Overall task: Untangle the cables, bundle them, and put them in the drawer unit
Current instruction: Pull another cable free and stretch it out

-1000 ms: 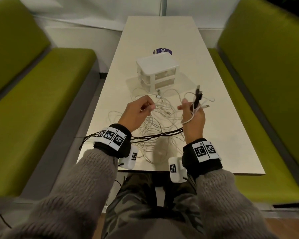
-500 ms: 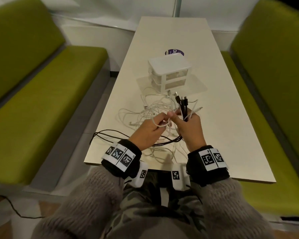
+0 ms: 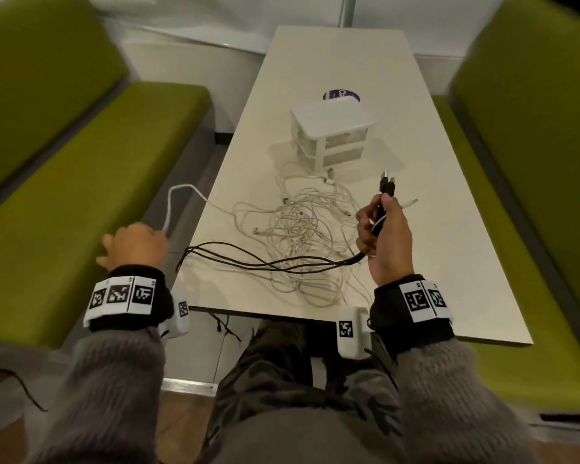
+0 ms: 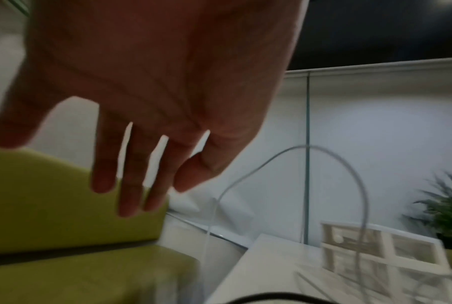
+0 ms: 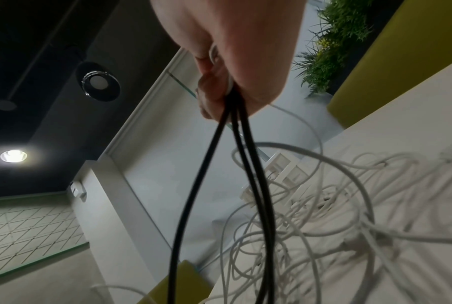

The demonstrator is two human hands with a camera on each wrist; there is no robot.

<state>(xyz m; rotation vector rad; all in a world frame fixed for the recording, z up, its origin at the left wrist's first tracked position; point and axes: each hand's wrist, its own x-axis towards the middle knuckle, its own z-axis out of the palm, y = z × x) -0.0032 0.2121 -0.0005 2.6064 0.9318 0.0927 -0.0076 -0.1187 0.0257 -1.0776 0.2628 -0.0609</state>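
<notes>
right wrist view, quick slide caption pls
Right hand grips black cables above tangled white cables on the table.

office lounge booth: green benches [image 3: 91, 182], table [image 3: 449, 229]

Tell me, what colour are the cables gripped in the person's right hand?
Mostly black cables, plus one white one, gripped in the right hand; the right wrist view shows it best.
</notes>
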